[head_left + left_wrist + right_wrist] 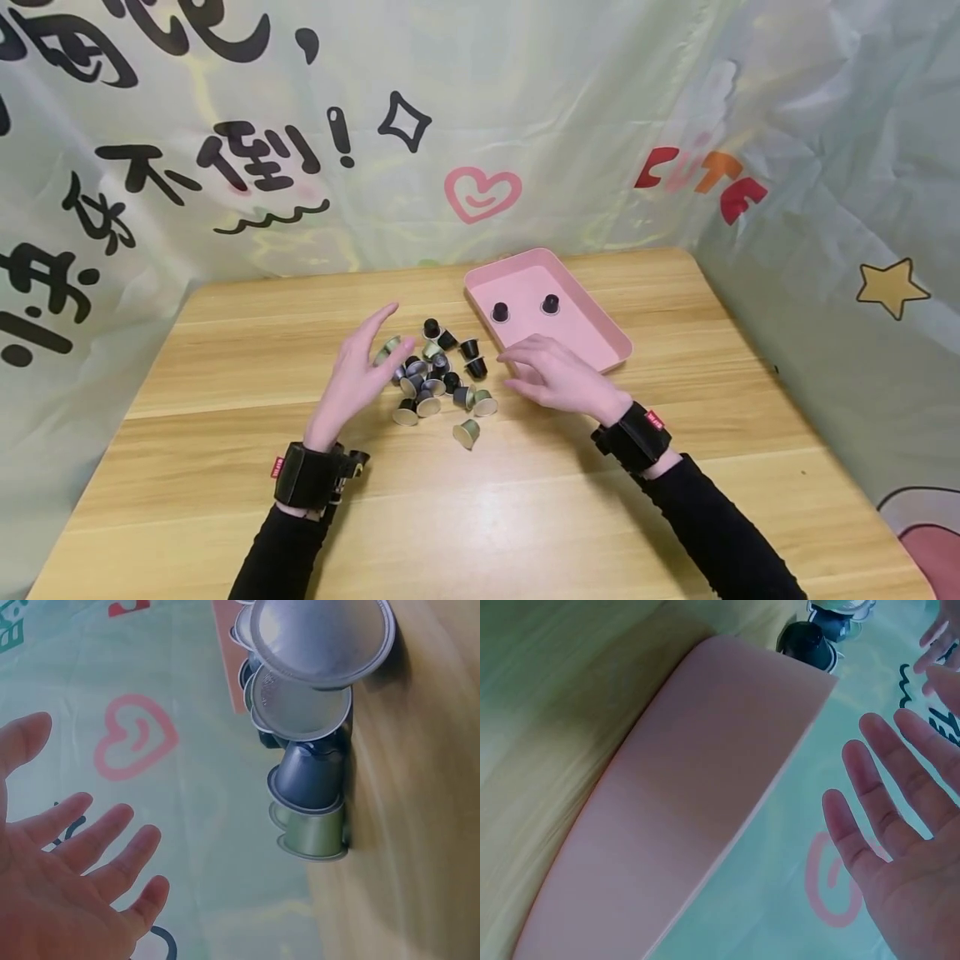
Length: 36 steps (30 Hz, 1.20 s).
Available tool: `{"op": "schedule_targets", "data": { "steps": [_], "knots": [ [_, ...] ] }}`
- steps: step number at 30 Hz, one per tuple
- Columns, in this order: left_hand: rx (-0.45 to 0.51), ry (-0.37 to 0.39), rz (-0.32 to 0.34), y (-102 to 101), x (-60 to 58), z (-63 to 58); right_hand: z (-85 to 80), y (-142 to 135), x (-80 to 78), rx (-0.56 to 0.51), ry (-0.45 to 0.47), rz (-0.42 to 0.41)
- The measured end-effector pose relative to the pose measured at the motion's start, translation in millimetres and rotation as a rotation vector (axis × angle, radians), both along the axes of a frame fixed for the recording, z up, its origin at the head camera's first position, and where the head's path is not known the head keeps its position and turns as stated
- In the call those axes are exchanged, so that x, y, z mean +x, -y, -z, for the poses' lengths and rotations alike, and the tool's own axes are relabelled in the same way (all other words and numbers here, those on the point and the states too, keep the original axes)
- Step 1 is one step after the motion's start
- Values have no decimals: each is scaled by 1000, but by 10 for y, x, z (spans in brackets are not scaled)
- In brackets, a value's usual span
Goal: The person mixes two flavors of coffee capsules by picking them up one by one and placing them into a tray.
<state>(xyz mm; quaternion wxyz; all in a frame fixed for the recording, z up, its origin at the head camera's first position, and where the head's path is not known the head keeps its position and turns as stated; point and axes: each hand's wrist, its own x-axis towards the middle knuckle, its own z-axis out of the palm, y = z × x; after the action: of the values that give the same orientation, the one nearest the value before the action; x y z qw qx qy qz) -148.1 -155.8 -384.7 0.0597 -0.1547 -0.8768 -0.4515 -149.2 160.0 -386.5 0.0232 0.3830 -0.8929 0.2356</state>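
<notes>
A pile of small coffee capsules (pixel 433 382), black, grey-blue and pale green with foil lids, lies on the wooden table between the hands. My left hand (pixel 358 371) hovers at the pile's left side, fingers spread and nothing held; the left wrist view shows its bare palm beside a green capsule (pixel 315 834) and a dark blue capsule (pixel 309 776). My right hand (pixel 558 377) is over the near left corner of the pink tray (pixel 611 333), its fingers extended and empty in the right wrist view. Two black capsules (pixel 551 303) stand lid-down inside the tray.
The tray's raised wall (pixel 682 780) rises close beside the right hand. One pale green capsule (pixel 467 433) lies apart at the near side of the pile. A printed curtain (pixel 390 217) hangs behind the wooden table (pixel 450 533) and along its right side.
</notes>
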Motion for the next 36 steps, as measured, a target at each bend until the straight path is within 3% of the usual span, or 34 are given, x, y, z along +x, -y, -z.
{"op": "schedule_targets", "data": {
  "steps": [15,36],
  "knots": [
    [-7,19,-29,36,83,139,14,173,-49,129,-41,-52],
    [4,31,-19,42,92,135,151,316,-73,219,-41,-73]
  ]
}}
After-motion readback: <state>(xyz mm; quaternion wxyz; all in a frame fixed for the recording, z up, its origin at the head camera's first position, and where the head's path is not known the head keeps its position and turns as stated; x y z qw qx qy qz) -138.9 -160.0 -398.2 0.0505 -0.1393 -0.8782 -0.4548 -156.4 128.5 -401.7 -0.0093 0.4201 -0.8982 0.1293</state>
